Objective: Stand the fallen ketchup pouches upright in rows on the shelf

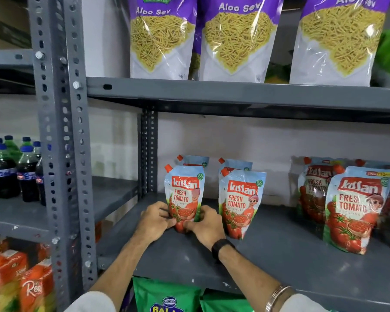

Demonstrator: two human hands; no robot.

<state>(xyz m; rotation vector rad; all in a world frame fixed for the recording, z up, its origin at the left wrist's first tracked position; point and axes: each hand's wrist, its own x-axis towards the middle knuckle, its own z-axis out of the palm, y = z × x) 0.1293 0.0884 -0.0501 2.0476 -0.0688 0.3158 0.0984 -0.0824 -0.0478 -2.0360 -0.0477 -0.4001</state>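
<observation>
Right now, what your head camera shows and what it hides:

Held pouch: your front-left ketchup pouch (184, 197) stands upright on the grey shelf (279, 251), near its left end; your fingers cover the pouch's bottom edge, so you cannot see how its base sits.
Left hand (154, 221): your grip is closed on the lower left side of that pouch, thumb across the front; the fingertips behind it are hidden.
Right hand (206, 226): your grip is closed on the lower right side of the same pouch; a black watch (221, 247) sits on the wrist and a metal bangle (278, 297) further down the forearm.
Pouch behind: a second pouch (194, 160) stands directly behind the held one; only its cap and top strip show.
Middle row: another upright pouch (242, 202) stands just beside your right hand, with one more (235, 164) mostly hidden behind it.
Right group: larger pouches (356, 210) stand well apart to the right, blurred; the rightmost is cut off by the frame edge, so you cannot count them.
Upper shelf: Aloo Sev bags (236, 39) stand above, tops cut off.
Left bay: cola bottles (3, 170) are partly hidden behind the slotted upright (63, 140).
</observation>
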